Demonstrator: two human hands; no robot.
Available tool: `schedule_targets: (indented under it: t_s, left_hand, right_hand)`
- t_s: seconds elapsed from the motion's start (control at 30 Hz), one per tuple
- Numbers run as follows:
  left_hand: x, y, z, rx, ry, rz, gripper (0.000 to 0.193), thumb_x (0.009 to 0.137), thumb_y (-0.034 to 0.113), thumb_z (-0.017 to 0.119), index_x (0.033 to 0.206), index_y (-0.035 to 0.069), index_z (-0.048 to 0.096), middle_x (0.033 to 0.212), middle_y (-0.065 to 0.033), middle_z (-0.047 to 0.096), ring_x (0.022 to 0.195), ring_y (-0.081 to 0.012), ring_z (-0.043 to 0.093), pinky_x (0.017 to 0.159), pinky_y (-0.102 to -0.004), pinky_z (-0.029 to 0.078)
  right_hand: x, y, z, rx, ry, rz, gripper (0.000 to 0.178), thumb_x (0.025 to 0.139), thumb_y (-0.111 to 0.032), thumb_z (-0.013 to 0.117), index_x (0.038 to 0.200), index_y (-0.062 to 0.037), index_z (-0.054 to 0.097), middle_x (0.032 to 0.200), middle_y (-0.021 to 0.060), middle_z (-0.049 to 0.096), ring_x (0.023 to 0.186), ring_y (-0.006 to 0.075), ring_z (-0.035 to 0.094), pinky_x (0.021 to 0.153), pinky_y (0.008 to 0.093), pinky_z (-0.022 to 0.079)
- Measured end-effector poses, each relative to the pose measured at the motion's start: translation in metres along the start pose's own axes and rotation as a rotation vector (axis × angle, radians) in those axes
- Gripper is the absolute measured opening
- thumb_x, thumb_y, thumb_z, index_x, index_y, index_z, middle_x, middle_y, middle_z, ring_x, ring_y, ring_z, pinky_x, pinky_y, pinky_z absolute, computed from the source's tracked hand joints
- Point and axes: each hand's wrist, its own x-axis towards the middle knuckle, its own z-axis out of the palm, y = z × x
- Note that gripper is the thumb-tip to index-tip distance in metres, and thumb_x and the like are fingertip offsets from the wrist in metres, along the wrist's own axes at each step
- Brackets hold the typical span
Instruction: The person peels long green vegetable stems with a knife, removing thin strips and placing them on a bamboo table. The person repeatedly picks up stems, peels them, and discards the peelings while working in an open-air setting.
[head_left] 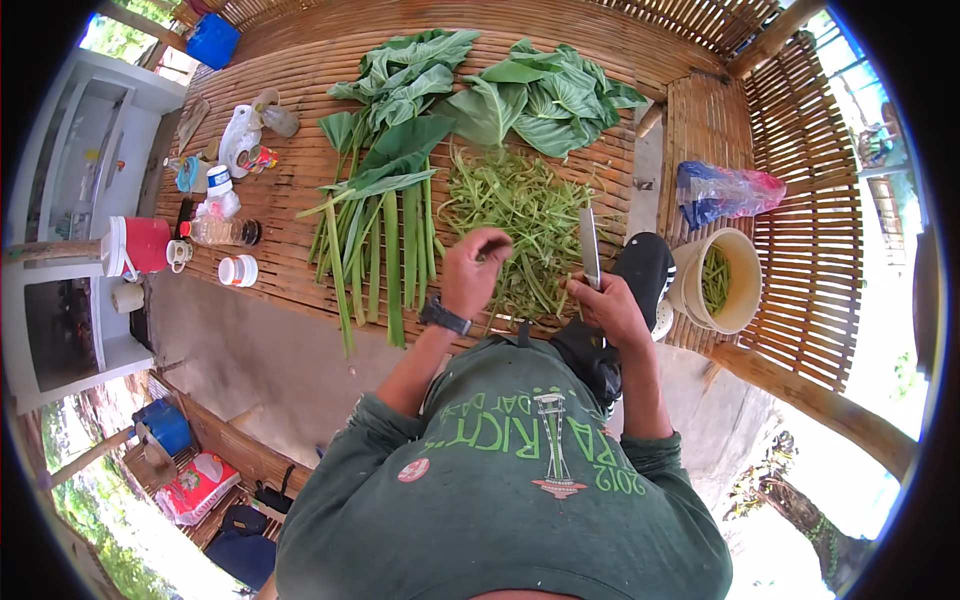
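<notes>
My right hand (612, 308) grips a knife (589, 245), its blade pointing up and away from me. A thin bit of green shows by its thumb. To the left, my left hand (473, 272), with a dark watch on the wrist, hovers with fingers curled in toward the thumb; anything between them is too small to make out. Both hands are at the near side of a heap of green peelings (515, 215) on the slatted bamboo table (290, 130). Long green stalks (392, 250) with big leaves lie left of my left hand. Behind the heap spreads a pile of large leaves (560, 100).
On the right, a cream bucket (742, 296) holds cut green pieces, near a blue and pink plastic bundle (728, 190). A red and white jug (138, 245), a bottle (222, 231) and a white jar (238, 270) stand at the left. My dark-clad knee (643, 268) rises beside the knife.
</notes>
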Motion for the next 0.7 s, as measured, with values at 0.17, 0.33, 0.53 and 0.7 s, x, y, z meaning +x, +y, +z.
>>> schedule_targets:
  t_s: [0.17,0.33,0.53,0.7]
  left_hand:
    - [0.03,-0.032,-0.042,-0.018,0.185,-0.054,0.014,0.091,-0.001,0.076,0.104,0.002,0.072,0.089,-0.0064,0.074,0.08,-0.0139,0.069,0.075,-0.0289,0.055]
    - [0.041,-0.096,-0.08,0.465,0.223,-0.13,0.021,0.095,0.008,0.073,0.115,0.006,0.071,0.099,-0.0126,0.076,0.089,-0.0273,0.072,0.081,-0.0402,0.057]
    - [0.049,-0.187,-0.166,1.166,0.301,0.041,0.038,0.089,0.017,0.077,0.122,0.002,0.066,0.108,-0.0228,0.069,0.107,-0.0437,0.064,0.094,-0.0564,0.049]
    - [0.057,-0.219,-0.201,1.394,0.256,-0.212,0.047,0.089,0.017,0.079,0.132,0.007,0.065,0.122,-0.0185,0.069,0.114,-0.0399,0.064,0.093,-0.0535,0.055]
  right_hand:
    - [-0.018,0.0,-0.03,-0.144,0.094,-0.03,0.023,0.103,-0.024,0.073,0.113,-0.0028,0.072,0.065,-0.0107,0.046,0.05,0.0008,0.038,0.047,0.0217,0.027]
    - [-0.029,0.007,-0.088,-0.171,0.403,-0.123,0.022,0.103,-0.026,0.073,0.11,-0.0053,0.075,0.065,-0.0112,0.047,0.052,0.0002,0.038,0.048,0.0223,0.027]
    - [-0.061,-0.024,-0.163,-0.467,1.188,-0.407,0.037,0.101,-0.035,0.072,0.115,-0.0012,0.075,0.076,0.0053,0.065,0.067,0.0153,0.056,0.064,0.0358,0.047]
    - [-0.065,-0.022,-0.283,-0.623,1.516,-0.489,0.046,0.102,-0.038,0.068,0.126,-0.0002,0.073,0.097,0.0187,0.073,0.092,0.0286,0.068,0.088,0.0407,0.052]
